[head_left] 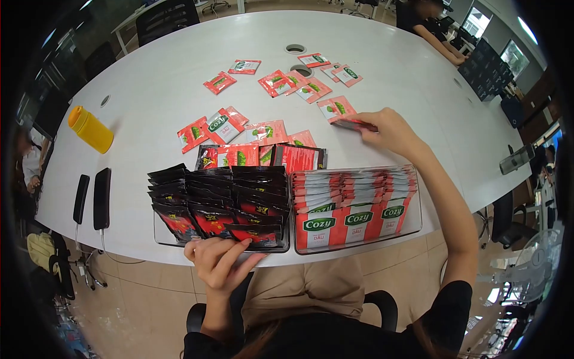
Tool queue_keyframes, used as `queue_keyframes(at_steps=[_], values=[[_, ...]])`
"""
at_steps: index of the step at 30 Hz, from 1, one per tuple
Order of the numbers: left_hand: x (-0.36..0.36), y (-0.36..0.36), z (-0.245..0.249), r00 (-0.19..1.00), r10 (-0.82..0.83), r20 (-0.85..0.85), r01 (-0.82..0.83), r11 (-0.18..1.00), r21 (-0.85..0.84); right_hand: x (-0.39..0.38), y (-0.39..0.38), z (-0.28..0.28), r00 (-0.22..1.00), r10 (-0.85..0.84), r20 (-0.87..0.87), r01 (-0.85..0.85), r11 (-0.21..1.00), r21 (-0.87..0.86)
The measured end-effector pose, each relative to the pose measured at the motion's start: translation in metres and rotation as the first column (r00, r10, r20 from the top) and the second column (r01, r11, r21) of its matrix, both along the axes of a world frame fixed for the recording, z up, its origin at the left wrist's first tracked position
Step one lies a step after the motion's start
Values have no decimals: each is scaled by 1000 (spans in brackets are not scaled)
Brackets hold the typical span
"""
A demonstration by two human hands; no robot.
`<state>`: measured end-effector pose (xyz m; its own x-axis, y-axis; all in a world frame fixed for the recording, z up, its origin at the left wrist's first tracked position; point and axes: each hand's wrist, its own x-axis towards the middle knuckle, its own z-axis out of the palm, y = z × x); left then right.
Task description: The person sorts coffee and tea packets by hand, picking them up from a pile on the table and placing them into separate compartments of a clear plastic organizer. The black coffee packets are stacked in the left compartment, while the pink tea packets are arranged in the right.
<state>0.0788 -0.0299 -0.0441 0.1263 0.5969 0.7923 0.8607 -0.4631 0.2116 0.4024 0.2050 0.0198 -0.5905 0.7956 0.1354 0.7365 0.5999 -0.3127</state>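
My right hand (385,133) reaches out over the table and pinches a sachet (354,124), seen nearly edge-on. Just beyond it lies a red and white Cozy sachet (335,109). My left hand (218,263) is at the table's front edge, its fingers curled against the front of a clear plastic box (288,242) packed with black sachets (206,197). Beside that box, on the right, a second clear box (420,224) holds rows of upright red and white Cozy sachets (359,221).
Loose sachets (224,127) lie scattered beyond the boxes, some near a cable hole (302,70). On the left stand a yellow bottle (91,130) and two black devices (102,198) with cables. A phone on a stand (516,160) is at right. Another person (427,27) sits at far right.
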Motion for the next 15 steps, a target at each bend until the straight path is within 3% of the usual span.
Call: queue_keyframes(at_steps=[2, 4, 6, 8, 10, 13, 15], values=[[-7, -1, 2, 991, -90, 101, 86, 995, 45, -10, 3, 10, 999, -14, -39, 11, 997, -70], [-23, 2, 3, 958, -135, 251, 70, 966, 249, -34, -10, 30, 997, 74, -8, -74, 996, -53], [-55, 7, 9, 959, 42, 280, -151, 913, 380, -59, -21, 33, 986, 149, 77, -147, 989, -35], [-91, 17, 27, 864, 54, 500, -206, 945, 254, -81, -28, 27, 956, 209, 208, -210, 978, -20], [-118, 44, 50, 786, 146, 601, -199, 980, 23, -92, -30, 29, 935, 244, 257, -217, 968, -128], [-154, 97, 56, 849, 111, 516, 68, 946, -317, -107, -23, 30, 876, 301, 377, -249, 951, -182], [-160, 127, 49, 884, 1, 467, 275, 807, -522, -117, -10, 19, 827, 325, 458, -267, 945, -189]])
